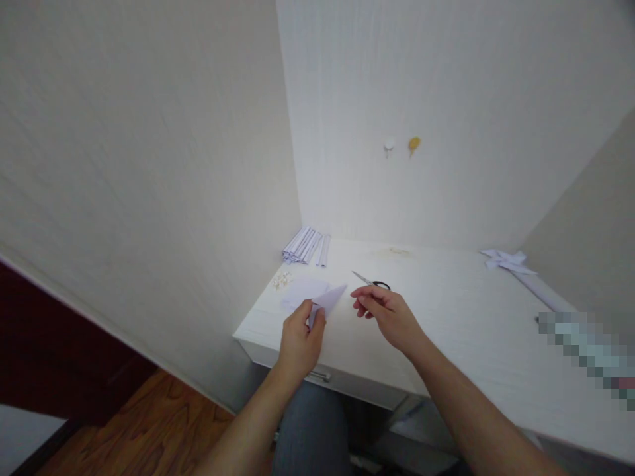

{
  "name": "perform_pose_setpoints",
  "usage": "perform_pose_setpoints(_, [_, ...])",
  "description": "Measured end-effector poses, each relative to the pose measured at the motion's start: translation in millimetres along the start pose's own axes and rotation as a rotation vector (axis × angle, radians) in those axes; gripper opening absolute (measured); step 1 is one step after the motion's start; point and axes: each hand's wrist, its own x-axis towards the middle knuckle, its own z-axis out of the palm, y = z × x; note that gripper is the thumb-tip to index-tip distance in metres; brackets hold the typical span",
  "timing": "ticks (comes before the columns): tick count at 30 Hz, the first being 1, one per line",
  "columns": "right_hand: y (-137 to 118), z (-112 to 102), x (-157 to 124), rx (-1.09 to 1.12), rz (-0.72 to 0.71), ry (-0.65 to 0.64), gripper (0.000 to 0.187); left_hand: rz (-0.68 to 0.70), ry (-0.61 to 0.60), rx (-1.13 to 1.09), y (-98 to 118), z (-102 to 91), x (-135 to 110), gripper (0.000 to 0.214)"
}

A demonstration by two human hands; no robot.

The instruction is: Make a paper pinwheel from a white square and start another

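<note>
My left hand (pixel 301 337) pinches a sheet of white paper (pixel 329 301) between thumb and fingers, above the front left part of the white desk. The sheet is tilted up and tapers to a point at its right. My right hand (pixel 381 311) hovers just right of the paper's tip, fingers loosely bent and apart, with nothing visible in them. Behind it lie scissors (pixel 366 278), their blades toward the back left; the hand hides part of the black handle. More flat paper (pixel 300 291) rests on the desk behind my left hand.
Several rolled paper tubes (pixel 302 247) are piled in the back left corner. Small pale bits (pixel 282 281) lie in front of them. At the right are folded paper strips (pixel 510 260), a long white roll (pixel 538 288) and a blurred-out object (pixel 590 350). Two hooks (pixel 414 143) are on the wall.
</note>
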Motion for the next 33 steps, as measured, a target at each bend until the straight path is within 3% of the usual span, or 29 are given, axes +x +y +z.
perform_pose_setpoints(3, [-4.7,-20.7,-59.6,0.285,0.167,0.112,0.034,0.108,-0.14,-0.01,40.0,28.6,-24.3,0.02])
perform_pose_setpoints(6, [-12.4,-38.9,-99.5,0.407,0.298,0.173,0.048,0.235,-0.25,-0.017,70.9,51.8,-43.9,0.027])
perform_pose_setpoints(10, [-18.0,-59.7,-130.1,0.495,0.383,0.214,0.053,0.29,-0.303,-0.09,96.5,69.7,-62.9,0.026])
perform_pose_setpoints(15, [-21.7,-70.2,-147.9,0.473,0.354,0.265,0.045,0.324,-0.312,-0.101,115.8,69.4,-77.8,0.024])
perform_pose_setpoints(22, [-33.5,-64.5,-149.6,0.493,0.337,0.268,0.039,0.31,-0.305,-0.102,122.5,51.8,-85.0,0.024])
perform_pose_setpoints(29, [-32.8,-57.1,-140.2,0.494,0.336,0.248,0.019,0.105,-0.336,-0.213,100.5,51.0,-81.9,0.023])
perform_pose_setpoints(33, [-25.0,-52.6,-127.9,0.464,0.313,0.252,0.017,0.017,-0.323,-0.279,91.7,52.4,-76.5,0.019])
